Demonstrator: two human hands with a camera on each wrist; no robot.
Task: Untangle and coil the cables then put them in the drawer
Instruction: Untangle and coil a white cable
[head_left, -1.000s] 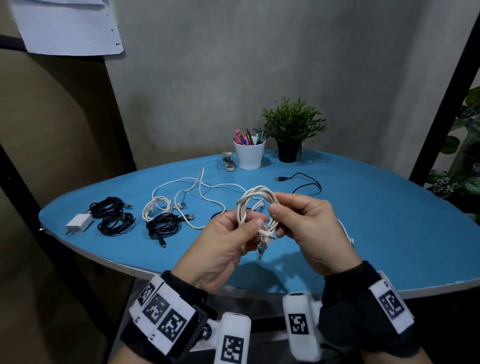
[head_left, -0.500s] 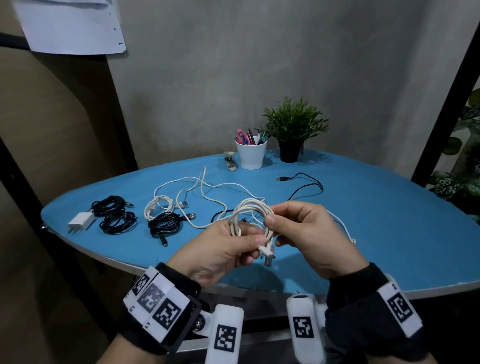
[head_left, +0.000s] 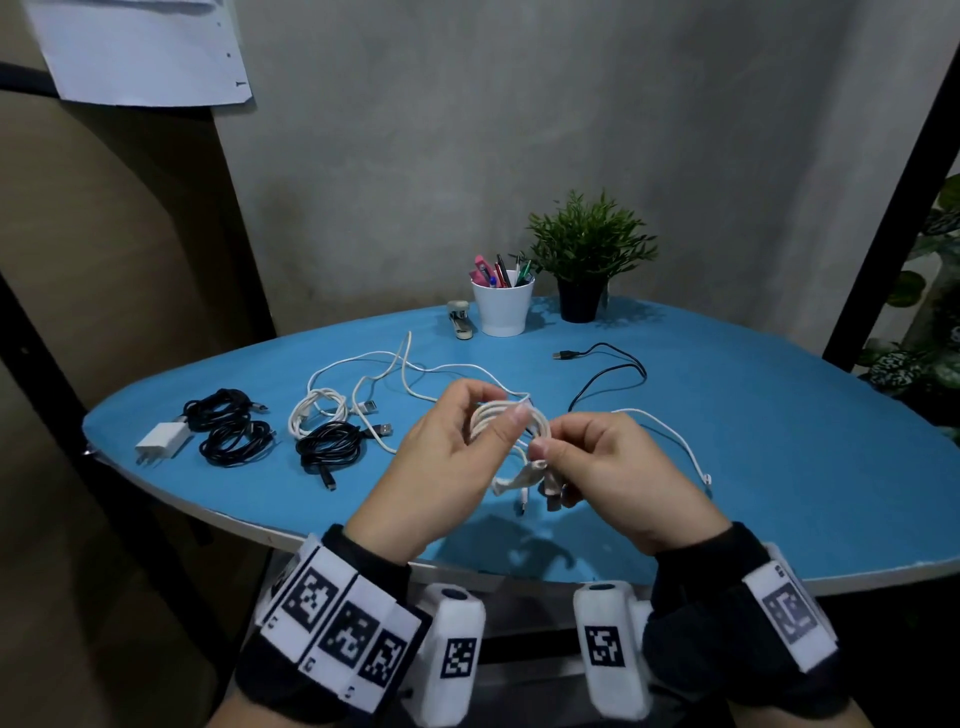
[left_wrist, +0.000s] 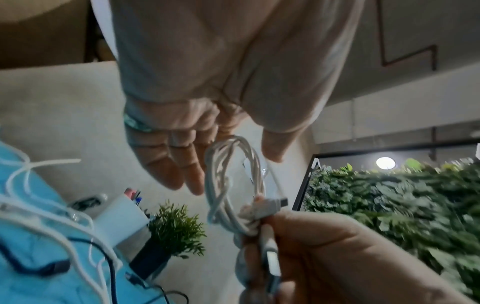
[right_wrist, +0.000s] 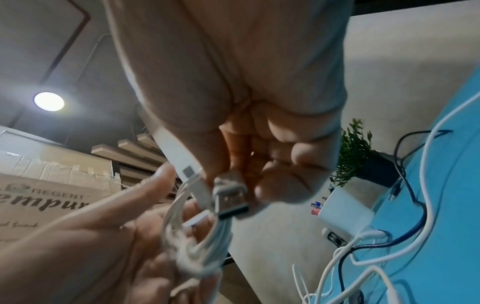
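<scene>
White coil (head_left: 511, 431) sits mid-frame in head view, held above the table (head_left: 779, 467) betw. both hands. Right hand (head_left: 608, 478) pinches its bundled end w/ plugs at thumb and fingers; USB plug (right_wrist: 231, 202) sticks out below. Left hand (head_left: 447, 457): thumb over the loops, fingers behind; left wrist view shows them fairly straight, so can't tell if it clamps. Coil's lower part blurred, partly hidden by fingers. Left of frame: black coils (head_left: 228, 431), charger (head_left: 161, 439). Drawer not visible.
</scene>
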